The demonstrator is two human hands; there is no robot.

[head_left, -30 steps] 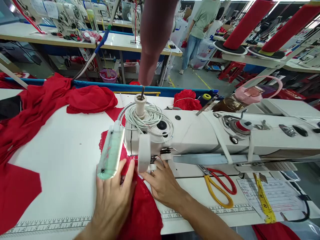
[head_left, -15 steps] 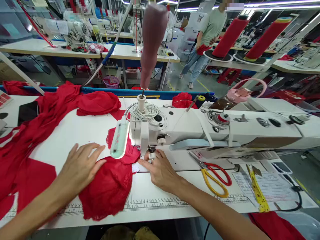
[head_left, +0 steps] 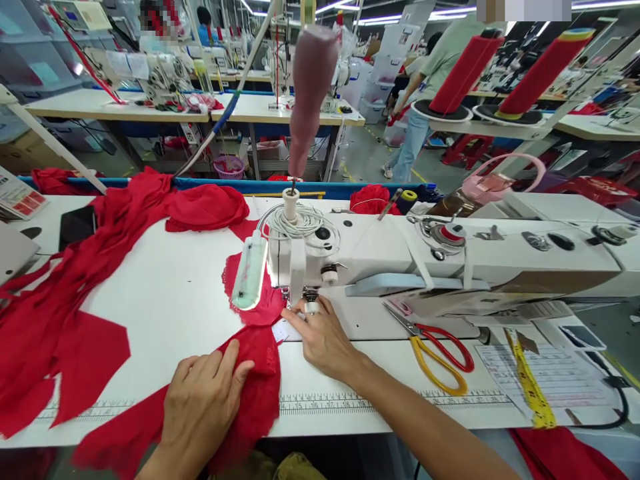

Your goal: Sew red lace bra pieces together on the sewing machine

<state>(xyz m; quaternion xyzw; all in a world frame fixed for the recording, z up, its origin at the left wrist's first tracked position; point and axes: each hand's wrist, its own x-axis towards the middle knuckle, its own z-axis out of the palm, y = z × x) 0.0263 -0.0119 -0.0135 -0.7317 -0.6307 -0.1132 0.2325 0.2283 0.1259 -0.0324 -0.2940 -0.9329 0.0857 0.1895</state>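
My left hand (head_left: pixel 203 393) lies on a red lace-edged fabric piece (head_left: pixel 257 393), fingers stretched forward and thumb apart. A long red strip (head_left: pixel 123 427), partly blurred, trails from under that hand to the lower left. My right hand (head_left: pixel 325 340) is beside the needle area of a white sewing machine (head_left: pixel 385 250). Its thumb side reaches the edge of the red cloth near the presser foot, fingers apart; some fingertips are hidden behind the machine parts. Another red lace-trimmed part (head_left: pixel 260 303) of the cloth lies beneath the pale green lamp (head_left: pixel 250 273).
Scissors (head_left: pixel 435 353) with red and yellow handles lie to the right, near a yellow tape measure (head_left: pixel 530 383) on a paper form. Red fabric (head_left: pixel 115 233) is heaped at left. A printed ruler (head_left: pixel 340 403) runs along the table front. A person (head_left: pixel 425 113) stands across the aisle.
My left hand has moved right and toward me, onto the red fabric piece, which has shifted with a strip now at the lower left. My right hand stays by the needle. The person has turned.
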